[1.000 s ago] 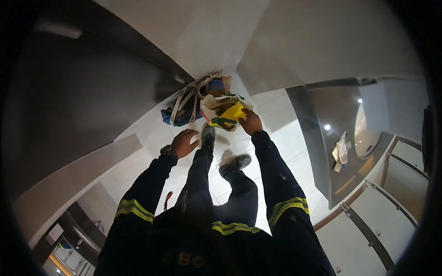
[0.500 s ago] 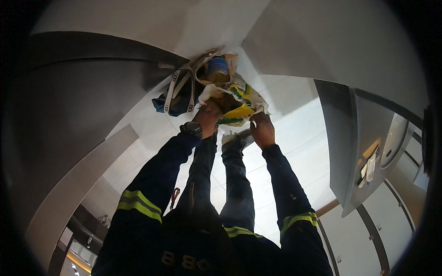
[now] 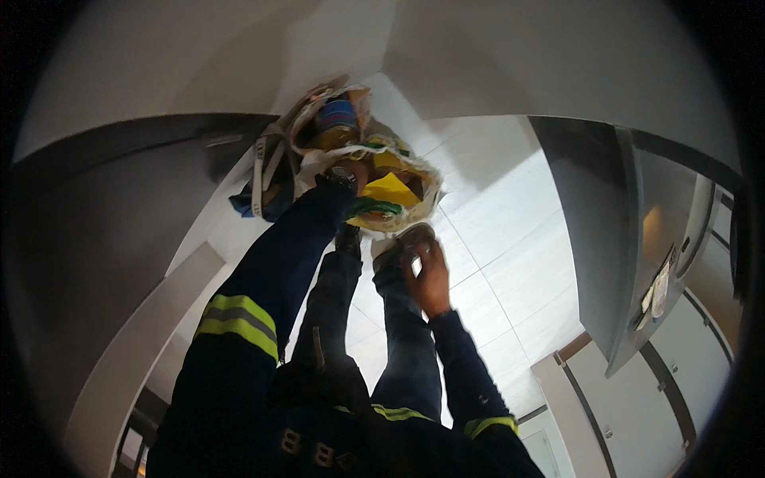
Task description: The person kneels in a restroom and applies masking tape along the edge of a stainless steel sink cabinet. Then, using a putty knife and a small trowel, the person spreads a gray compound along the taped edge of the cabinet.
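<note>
- Both hands are apart from each other on my feed: the left hand [image 3: 358, 173] reaches into the white bag [image 3: 433, 193] at its left side, fingers hidden, so I cannot tell whether they grip anything.
- Nearer to me than the white bag, the right hand [image 3: 430, 277] hangs over a shoe [image 3: 417, 234], fingers curled, thumb held off from them; I see nothing in it.
- The white bag sits on the tiled floor [image 3: 498, 243], mouth up and open, and serves as my landmark.
- Its wall looks thin, crumpled and soft; I judge it would fold under a pinch and sag or tear if pulled from one edge.
- Inside it, the yellow piece [image 3: 390, 190] looks light and rather stiff, with flat faces and creased edges; I would pinch an edge.
- At its near rim, the green part [image 3: 374, 207] looks pliable; whether it belongs to the bag I cannot tell.
- Just beyond it, to the left, a tin [image 3: 338, 117] stands in another bag; probably rigid and heavy, best held round the body.
- Left of it, a blue bag [image 3: 279, 191] has pale straps [image 3: 258, 171], the natural hold.
- For the white bag, I would gather opposite rims; its weight is hard to judge.
</note>
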Demonstrator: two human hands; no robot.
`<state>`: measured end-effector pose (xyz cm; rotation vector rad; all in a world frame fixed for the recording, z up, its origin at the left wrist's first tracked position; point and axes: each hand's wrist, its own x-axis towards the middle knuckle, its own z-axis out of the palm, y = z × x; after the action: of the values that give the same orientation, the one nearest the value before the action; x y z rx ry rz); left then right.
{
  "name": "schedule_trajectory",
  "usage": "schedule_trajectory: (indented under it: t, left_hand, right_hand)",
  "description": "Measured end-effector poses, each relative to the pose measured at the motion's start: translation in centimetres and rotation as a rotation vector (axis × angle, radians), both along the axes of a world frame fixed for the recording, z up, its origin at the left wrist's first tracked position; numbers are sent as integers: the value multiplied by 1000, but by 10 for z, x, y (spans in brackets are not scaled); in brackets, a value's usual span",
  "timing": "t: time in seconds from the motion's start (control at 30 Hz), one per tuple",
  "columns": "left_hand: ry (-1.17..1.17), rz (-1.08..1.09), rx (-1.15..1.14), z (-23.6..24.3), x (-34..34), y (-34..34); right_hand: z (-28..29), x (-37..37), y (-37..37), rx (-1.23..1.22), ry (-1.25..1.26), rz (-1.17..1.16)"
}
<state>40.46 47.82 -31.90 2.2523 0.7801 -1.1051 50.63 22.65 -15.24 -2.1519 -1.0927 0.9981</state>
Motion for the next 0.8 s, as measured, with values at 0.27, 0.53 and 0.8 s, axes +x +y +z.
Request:
schedule_trajectory:
  t: [0.27,0.53,0.8]
  left_hand:
    - [-338,478,-291,-98,-35,7]
    - [-378,746,-580,-67,-30,16]
    - [-108,213,-167,-22,-9,7]
  right_hand:
    - [1,-65,-159,-231,238,94]
    - [40,-61,-183,-169,211,-140]
    - [143,-16,-240,-233,98,-277]
